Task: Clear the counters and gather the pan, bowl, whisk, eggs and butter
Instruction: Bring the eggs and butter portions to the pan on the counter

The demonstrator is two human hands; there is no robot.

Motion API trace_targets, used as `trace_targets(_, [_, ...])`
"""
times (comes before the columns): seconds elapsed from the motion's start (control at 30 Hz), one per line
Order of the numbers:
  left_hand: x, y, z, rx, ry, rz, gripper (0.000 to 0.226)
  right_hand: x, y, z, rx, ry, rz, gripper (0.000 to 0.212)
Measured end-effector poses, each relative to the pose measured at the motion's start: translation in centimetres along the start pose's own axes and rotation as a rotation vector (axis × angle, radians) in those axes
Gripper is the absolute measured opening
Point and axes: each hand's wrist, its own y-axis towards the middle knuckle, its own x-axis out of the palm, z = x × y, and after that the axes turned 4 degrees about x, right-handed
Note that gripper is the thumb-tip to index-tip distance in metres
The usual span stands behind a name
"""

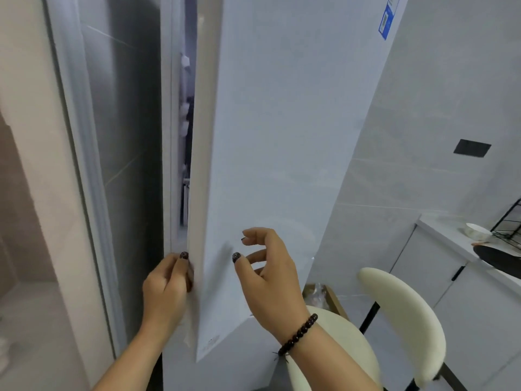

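Left hand [166, 286] on fridge door [270, 136] edge, narrow gap beside.

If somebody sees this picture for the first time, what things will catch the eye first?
First the tall white fridge door in the middle, open a crack, with the left hand gripping its edge. The right hand, with a dark bead bracelet, hovers open before the door. At lower right stands a cream chair.
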Motion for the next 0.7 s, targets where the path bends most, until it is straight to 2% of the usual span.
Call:
trace_targets(0.13, [1.3, -4.4, 1.2, 0.035, -0.01, -0.102, 0.029, -2.1, -2.9, 0.4, -0.097, -0.003, 0.069, 0.034])
trace_targets(0.27, [2.6, -8.2, 2.3, 0.068, 0.012, -0.23, 0.028, -4.8, -5.1, 1.0, -0.157, 0.045, 0.256, 0.035])
trace_targets(0.37, [3.5, -10.4, 3.3, 0.098, 0.07, -0.4, 0.027, -7.7, -6.5, 1.6, -0.165, 0.051, 0.359, 0.03])
trace_targets(0.53, [5.4, -12.6, 5.1, 0.189, 0.205, -0.643, 0.023, -12.5, -8.4, 2.2, -0.174, -0.006, 0.555, 0.041])
trace_targets(0.7, [7.3, -13.2, 7.4, 0.287, 0.125, -0.628, 0.022, -16.5, -9.6, 1.6, -0.217, -0.078, 0.699, 0.048])
